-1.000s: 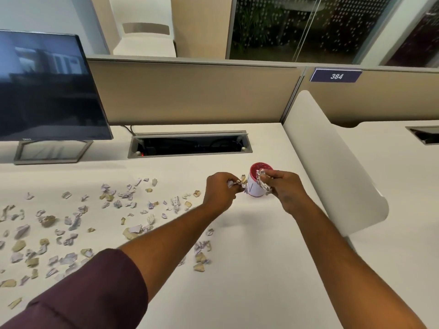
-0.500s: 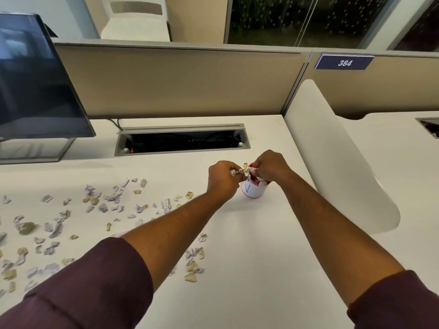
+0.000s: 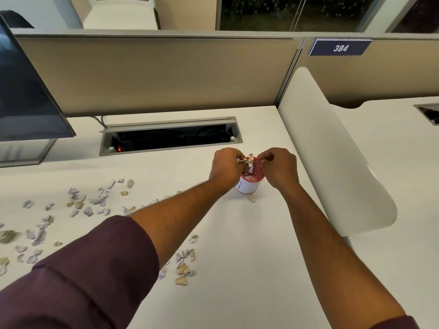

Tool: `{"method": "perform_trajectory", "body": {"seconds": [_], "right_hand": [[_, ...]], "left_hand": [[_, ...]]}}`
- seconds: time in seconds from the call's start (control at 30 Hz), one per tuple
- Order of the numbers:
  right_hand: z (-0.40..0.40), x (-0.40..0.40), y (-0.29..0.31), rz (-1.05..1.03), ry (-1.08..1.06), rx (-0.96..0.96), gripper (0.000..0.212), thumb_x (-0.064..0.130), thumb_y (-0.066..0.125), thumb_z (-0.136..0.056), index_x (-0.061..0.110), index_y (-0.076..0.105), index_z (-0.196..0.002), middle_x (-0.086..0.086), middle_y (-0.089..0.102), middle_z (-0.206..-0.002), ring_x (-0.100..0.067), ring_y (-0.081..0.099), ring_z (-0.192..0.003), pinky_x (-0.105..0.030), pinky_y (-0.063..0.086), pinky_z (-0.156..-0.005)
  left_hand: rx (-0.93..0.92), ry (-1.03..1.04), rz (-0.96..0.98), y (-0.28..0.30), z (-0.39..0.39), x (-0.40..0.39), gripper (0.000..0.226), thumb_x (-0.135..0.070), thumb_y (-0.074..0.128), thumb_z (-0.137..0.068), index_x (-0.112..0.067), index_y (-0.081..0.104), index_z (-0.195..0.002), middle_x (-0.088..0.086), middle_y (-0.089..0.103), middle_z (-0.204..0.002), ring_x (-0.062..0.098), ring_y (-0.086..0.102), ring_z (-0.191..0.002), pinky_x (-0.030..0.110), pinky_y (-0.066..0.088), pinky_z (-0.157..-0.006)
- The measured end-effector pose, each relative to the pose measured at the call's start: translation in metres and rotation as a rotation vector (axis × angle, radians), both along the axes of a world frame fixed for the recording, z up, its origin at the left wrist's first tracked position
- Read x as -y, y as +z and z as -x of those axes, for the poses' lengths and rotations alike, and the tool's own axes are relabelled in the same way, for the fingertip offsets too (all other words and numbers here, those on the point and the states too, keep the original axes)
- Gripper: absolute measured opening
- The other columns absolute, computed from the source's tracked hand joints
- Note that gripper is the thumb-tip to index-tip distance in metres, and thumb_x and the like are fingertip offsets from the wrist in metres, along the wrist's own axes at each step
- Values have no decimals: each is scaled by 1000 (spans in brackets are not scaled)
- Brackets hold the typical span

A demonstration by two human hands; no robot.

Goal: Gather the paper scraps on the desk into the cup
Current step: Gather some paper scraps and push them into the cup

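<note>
Your left hand pinches scraps over the cup; right hand curled, grip unclear; most loose scraps remain on the bench.

both hands raised close together, fingers curled (pinching), forearms outstretched.

The monitor is cut off at the left edge, its stand partly too.

An office: cubicle partition, numbered desk sign, monitor.
</note>
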State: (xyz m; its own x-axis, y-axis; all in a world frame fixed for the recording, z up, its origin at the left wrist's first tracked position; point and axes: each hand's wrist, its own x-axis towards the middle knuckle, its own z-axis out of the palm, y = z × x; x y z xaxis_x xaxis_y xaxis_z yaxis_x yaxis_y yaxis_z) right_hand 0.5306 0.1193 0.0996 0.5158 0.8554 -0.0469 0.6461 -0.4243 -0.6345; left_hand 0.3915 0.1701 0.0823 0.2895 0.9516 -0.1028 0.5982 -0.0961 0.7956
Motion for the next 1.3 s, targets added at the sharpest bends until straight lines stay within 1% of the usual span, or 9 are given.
{"method": "perform_trajectory", "body": {"seconds": [0.33,0.6,0.8,0.9,1.0,1.07,1.13,1.2,1.3], "right_hand": [[-11,28,-16,-206,-122,-154,18,5,64,-93,13,78,-101,-1,79,-93,-19,74,-88,-36,60,-88],[-11,35,-31,-308,-238,-256,25,3,60,-94,19,72,-108,2,77,-93,-15,76,-84,-40,62,-84],[5,49,-59,-304,-345,-266,20,3,63,-91,18,72,-98,3,75,-94,-21,73,-89,-40,61,-83],[18,62,-81,-201,-285,-195,19,2,63,-90,16,72,-100,-1,72,-103,-24,71,-97,-29,53,-83],[36,78,-103,-77,-119,-68,26,9,66,-92,10,69,-117,-9,67,-120,-29,63,-114,-32,48,-96],[53,89,-118,-10,29,-11,42,10,61,-95,6,58,-136,-12,58,-140,-32,49,-136,-35,38,-113],[73,99,-129,57,164,40,58,15,53,-100,5,37,-155,-12,32,-166,-27,22,-157,-38,16,-128],[90,107,-137,64,266,89,63,19,46,-104,7,24,-161,-5,13,-172,-19,5,-160,-38,2,-130],[117,117,-139,28,412,83,64,26,45,-104,12,22,-162,0,11,-172,-15,2,-160,-38,0,-130]], "left_hand": [[-460,-398,-191,3,-36,-12,42,-21,82,-80,-9,69,-118,17,66,-111,32,66,-101,39,58,-87],[-368,-554,-203,3,-31,-8,60,-7,78,-80,-20,55,-134,11,55,-130,30,53,-119,33,49,-90],[-292,-463,-265,9,-12,-4,42,-2,68,-86,-13,65,-126,11,65,-123,29,58,-115,36,52,-94],[-208,-324,-288,0,15,0,28,-5,60,-93,-13,69,-118,7,67,-118,25,59,-111,35,50,-95],[-174,-209,-336,-18,57,11,24,-7,58,-95,-15,69,-114,5,65,-116,24,53,-115,33,42,-99],[-201,-146,-341,-35,92,24,24,-8,58,-95,-16,68,-115,4,63,-118,24,50,-117,31,41,-98],[-254,-93,-316,-53,128,39,24,-12,60,-95,-17,66,-118,3,61,-121,24,49,-119,33,43,-98],[-300,-44,-275,-71,164,56,26,-15,61,-95,-18,65,-120,3,59,-125,24,49,-122,34,45,-100],[-348,-10,-243,-92,212,82,28,-18,62,-95,-16,62,-122,4,58,-129,25,51,-123,36,44,-104]]}}
